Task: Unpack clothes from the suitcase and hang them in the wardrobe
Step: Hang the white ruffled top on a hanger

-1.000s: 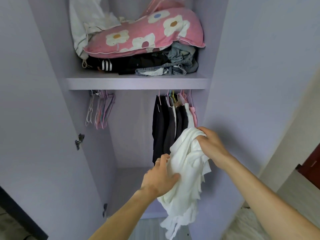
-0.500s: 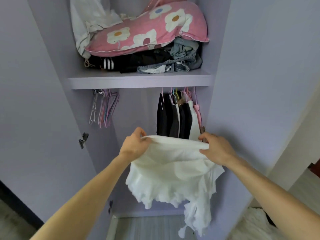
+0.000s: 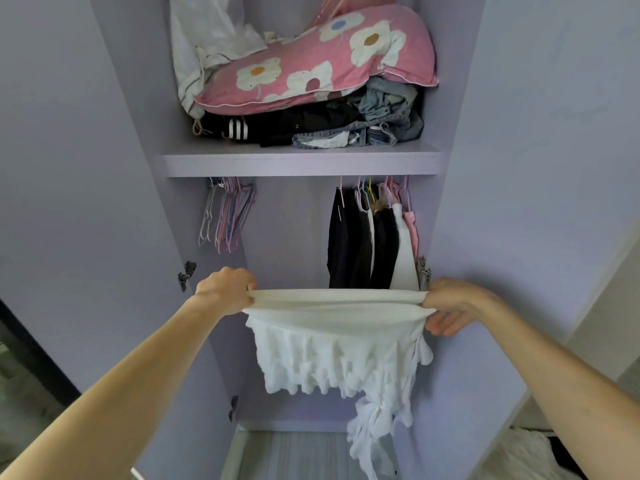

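Observation:
A white ruffled garment (image 3: 337, 344) is stretched flat by its top band in front of the open lilac wardrobe (image 3: 301, 162). My left hand (image 3: 225, 294) pinches the band's left end and my right hand (image 3: 450, 304) grips its right end. The ruffles and a loose strip hang down below. Behind it, dark, white and pink clothes (image 3: 372, 244) hang on the right part of the rail. A bunch of empty hangers (image 3: 227, 216) hangs at the rail's left end. The suitcase is not in view.
On the shelf above lie a pink flowered pillow (image 3: 311, 64), a white cloth (image 3: 207, 39), black clothes and jeans (image 3: 381, 112). The wardrobe doors stand open on both sides. A white fluffy thing (image 3: 519, 459) lies at the bottom right.
My hands have moved apart from a bunched hold, spreading the white garment wide by its top band. The view has come slightly closer to the wardrobe.

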Demonstrator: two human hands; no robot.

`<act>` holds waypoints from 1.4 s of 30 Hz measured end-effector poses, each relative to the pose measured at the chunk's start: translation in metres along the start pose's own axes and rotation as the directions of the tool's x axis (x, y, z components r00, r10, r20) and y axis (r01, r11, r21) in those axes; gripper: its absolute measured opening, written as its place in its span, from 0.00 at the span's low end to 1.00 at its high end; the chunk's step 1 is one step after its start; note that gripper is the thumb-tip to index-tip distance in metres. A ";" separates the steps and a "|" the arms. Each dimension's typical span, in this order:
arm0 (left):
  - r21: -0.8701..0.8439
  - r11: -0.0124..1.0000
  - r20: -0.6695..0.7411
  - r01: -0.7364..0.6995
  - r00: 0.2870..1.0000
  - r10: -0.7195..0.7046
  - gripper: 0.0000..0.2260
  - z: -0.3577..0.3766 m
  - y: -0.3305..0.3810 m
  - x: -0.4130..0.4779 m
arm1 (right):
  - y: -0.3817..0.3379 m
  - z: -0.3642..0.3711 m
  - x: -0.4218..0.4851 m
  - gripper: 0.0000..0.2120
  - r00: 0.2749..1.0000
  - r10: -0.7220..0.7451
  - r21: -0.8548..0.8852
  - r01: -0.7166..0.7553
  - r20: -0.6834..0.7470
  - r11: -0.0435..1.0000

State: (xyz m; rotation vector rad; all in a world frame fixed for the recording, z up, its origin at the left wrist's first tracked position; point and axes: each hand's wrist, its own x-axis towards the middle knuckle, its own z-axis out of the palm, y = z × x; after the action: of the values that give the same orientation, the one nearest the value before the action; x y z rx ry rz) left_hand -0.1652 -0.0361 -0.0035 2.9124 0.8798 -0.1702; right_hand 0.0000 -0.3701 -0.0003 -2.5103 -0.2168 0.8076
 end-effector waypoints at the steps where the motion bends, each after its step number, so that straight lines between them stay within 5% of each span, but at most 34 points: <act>1: -0.041 0.998 0.071 0.045 0.997 -0.042 0.09 -0.001 -0.003 -0.002 | 0.000 -0.001 -0.001 0.12 0.998 0.003 0.057 -0.006 0.059 0.998; 5: -0.484 0.829 0.390 0.279 0.917 -0.081 0.13 -0.004 -0.007 -0.007 | 0.000 0.011 0.003 0.10 0.983 -0.065 0.302 0.010 0.174 0.953; 9: -0.825 0.459 0.347 0.331 0.936 -0.052 0.12 0.002 -0.006 -0.005 | 0.002 0.028 0.020 0.09 0.998 -0.055 0.463 0.057 -0.018 0.885; 10: -0.830 0.455 0.336 0.322 0.941 -0.052 0.12 0.003 -0.006 -0.007 | 0.005 0.031 0.022 0.08 0.997 -0.044 0.482 0.067 -0.060 0.874; 14: -0.578 0.793 0.252 0.193 0.966 -0.051 0.12 0.003 -0.008 -0.015 | 0.016 0.034 0.020 0.09 0.966 -0.003 0.440 0.120 -0.257 0.890; 16: -0.610 0.765 0.245 0.207 0.967 -0.067 0.08 0.005 -0.006 -0.018 | 0.017 0.035 0.018 0.11 0.961 -0.008 0.488 0.148 -0.278 0.860; 18: -0.780 0.592 0.193 0.200 0.978 -0.076 0.08 0.008 0.002 -0.021 | 0.010 0.039 0.015 0.09 0.971 -0.036 0.593 0.174 -0.236 0.786; 21: -0.987 0.053 0.149 0.153 0.987 -0.061 0.07 0.014 0.022 -0.031 | -0.002 0.041 0.005 0.05 0.986 -0.127 0.775 0.164 -0.108 0.611; 23: -0.985 -0.096 0.145 0.143 0.989 -0.023 0.05 0.013 0.037 -0.037 | -0.009 0.038 -0.003 0.07 0.964 -0.265 0.828 0.149 -0.001 0.540; 25: -0.988 -0.026 0.148 0.151 0.984 0.104 0.05 0.010 0.052 -0.045 | -0.014 0.037 -0.007 0.08 0.918 -0.393 0.749 0.227 0.048 0.622; 28: -0.965 0.260 0.112 0.030 0.945 0.306 0.08 0.007 0.071 -0.049 | -0.022 0.040 -0.005 0.04 0.870 -0.488 0.356 0.479 -0.071 0.802; 32: -0.659 0.721 -0.006 -0.212 0.961 0.277 0.41 0.024 0.099 -0.055 | -0.028 0.042 -0.008 0.13 0.746 -0.608 -0.038 0.623 -0.271 0.781; 34: -0.535 0.806 -0.002 -0.254 0.954 0.299 0.51 0.033 0.111 -0.059 | -0.029 0.042 -0.013 0.11 0.704 -0.647 -0.047 0.665 -0.292 0.745; 36: -0.503 0.827 0.030 -0.250 0.952 0.306 0.44 0.038 0.118 -0.058 | -0.026 0.042 -0.014 0.10 0.693 -0.675 -0.037 0.690 -0.255 0.723; 39: -0.488 0.839 -0.036 -0.241 0.966 0.257 0.18 0.043 0.116 -0.051 | -0.018 0.041 -0.008 0.11 0.679 -0.692 -0.039 0.707 -0.246 0.707; 42: -0.496 0.823 -0.127 -0.278 0.960 0.248 0.14 0.041 0.111 -0.043 | -0.011 0.039 -0.001 0.09 0.677 -0.668 -0.011 0.700 -0.310 0.715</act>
State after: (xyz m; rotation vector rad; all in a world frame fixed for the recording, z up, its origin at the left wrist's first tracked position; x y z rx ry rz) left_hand -0.1424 -0.1567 -0.0314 2.4992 0.4250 0.1509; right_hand -0.0238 -0.3449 -0.0217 -2.1322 -0.9234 0.1202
